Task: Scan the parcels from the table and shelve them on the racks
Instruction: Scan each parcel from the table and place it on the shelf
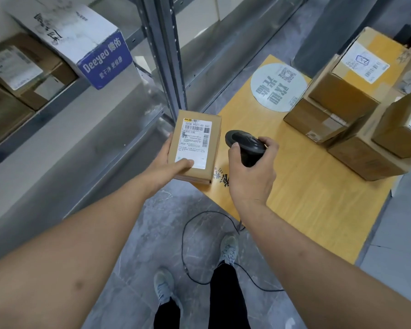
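Observation:
My left hand (169,166) grips a small brown cardboard parcel (205,172) from its left side, thumb lying across the bottom of its white shipping label (195,141). The parcel is held label-up over the near left corner of the yellow table (301,195). Just to its right, my right hand (252,172) holds a black barcode scanner (244,144), its head pointing toward the parcel's label. The scanner's black cable (184,245) hangs down and loops over the floor.
Several brown parcels (342,96) are stacked at the table's right side, beside a round grey sticker (274,87). A grey metal rack (164,55) stands on the left; a white-and-blue Deeyeo box (81,36) and brown boxes (22,72) sit on its shelves. My feet stand on grey floor.

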`<act>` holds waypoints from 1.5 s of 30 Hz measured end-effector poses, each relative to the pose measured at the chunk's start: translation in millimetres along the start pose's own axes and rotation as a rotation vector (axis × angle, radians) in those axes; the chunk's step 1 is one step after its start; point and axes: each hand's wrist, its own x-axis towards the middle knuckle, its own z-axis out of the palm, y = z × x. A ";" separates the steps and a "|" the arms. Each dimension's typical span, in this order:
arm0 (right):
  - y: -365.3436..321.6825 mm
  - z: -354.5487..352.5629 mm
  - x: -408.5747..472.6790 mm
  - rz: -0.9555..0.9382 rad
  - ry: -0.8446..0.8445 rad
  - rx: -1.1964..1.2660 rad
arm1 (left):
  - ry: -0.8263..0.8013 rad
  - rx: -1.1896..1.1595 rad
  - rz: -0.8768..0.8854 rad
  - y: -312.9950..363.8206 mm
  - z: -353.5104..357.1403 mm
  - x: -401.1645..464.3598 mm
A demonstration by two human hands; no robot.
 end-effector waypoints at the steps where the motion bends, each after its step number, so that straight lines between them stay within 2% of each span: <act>1: 0.4 1.6 -0.8 0.001 -0.002 -0.003 | 0.007 -0.026 -0.034 -0.7 0.9 0.3; 5: 0.6 6.2 -2.6 -0.013 -0.013 -0.014 | -0.028 -0.061 -0.070 -2.4 -2.4 -1.0; 13: -17.9 15.5 -11.2 -0.058 -0.056 0.007 | -0.083 0.045 0.014 10.6 -30.5 -19.6; 16: -33.6 17.1 -16.9 -0.068 -0.075 0.042 | -0.084 0.054 0.098 19.7 -33.9 -32.4; 22: -77.4 15.4 -36.2 -0.148 -0.118 0.106 | 0.010 0.135 0.325 47.2 -48.7 -60.3; 28: -121.1 11.7 -74.7 -0.217 -0.130 0.155 | 0.171 0.190 0.433 71.0 -81.0 -96.6; 36: -166.2 7.5 -152.0 -0.308 -0.112 0.179 | 0.180 0.162 0.581 78.1 -128.4 -155.7; 45: -204.5 15.7 -227.4 -0.369 -0.160 0.221 | 0.333 0.189 0.612 62.0 -180.9 -227.8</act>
